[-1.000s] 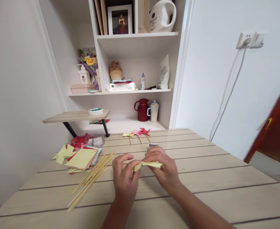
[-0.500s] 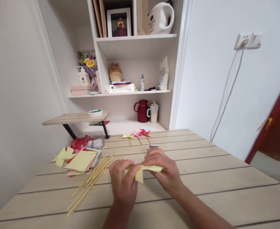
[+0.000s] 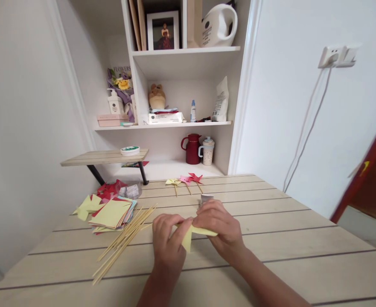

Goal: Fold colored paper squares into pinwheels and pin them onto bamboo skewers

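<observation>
Between my two hands is a yellow paper pinwheel, held a little above the table, with one blade pointing down and another spreading right. My left hand pinches its left side, the thumb on the centre. My right hand grips the centre and right blade from above, its fingertips meeting the left thumb. The fingers hide most of the paper's middle. Left of my hands lies a bundle of thin wooden sticks. Beyond it is a stack of coloured paper squares. A small greyish object stands just behind my right hand.
Three finished pinwheels on sticks lie near the table's back edge. Cut yellow paper, red paper pieces and a clear plastic box sit at the left, by a small raised shelf. A red jug stands behind.
My right fingers have closed in towards the left thumb at the paper's centre, covering more of it. The view has shifted slightly. Both hands keep their hold.
</observation>
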The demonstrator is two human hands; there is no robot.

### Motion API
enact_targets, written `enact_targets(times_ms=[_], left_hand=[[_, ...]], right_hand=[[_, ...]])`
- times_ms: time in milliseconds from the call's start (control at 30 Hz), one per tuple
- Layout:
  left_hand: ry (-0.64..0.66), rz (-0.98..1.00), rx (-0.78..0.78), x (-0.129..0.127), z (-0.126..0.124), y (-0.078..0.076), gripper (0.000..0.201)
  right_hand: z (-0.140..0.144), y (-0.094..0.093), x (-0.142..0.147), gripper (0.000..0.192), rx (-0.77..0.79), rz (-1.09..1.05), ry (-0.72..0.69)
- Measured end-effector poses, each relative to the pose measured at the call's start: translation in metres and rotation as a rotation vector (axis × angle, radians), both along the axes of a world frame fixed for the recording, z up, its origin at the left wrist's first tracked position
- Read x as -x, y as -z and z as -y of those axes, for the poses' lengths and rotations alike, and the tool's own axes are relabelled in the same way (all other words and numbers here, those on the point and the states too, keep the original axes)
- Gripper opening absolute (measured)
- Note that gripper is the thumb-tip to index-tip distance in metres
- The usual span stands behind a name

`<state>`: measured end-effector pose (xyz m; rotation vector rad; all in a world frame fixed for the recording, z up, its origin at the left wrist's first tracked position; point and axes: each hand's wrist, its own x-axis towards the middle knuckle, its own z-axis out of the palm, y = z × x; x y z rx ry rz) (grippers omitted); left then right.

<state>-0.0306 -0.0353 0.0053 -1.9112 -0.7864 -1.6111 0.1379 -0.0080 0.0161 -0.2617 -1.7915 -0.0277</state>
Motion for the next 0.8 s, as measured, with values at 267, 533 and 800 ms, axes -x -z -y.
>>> enact_targets(times_ms=[267, 533, 800], left_hand=[[0.006, 0.065, 0.092, 0.0, 0.0, 0.004, 0.033], [0.04, 0.03, 0.172, -0.004, 0.005, 0.004, 0.027], [0.033, 0.053, 0.136, -0.01, 0.005, 0.003, 0.031]], right_hand=[[-0.003, 0.003, -0.006, 0.025, 0.046, 0.004, 0.018], [-0.003, 0.001, -0.012, 0.018, 0.168, -0.02, -0.029], [-0.005, 0.0, -0.014, 0.016, 0.216, -0.086, -0.082]])
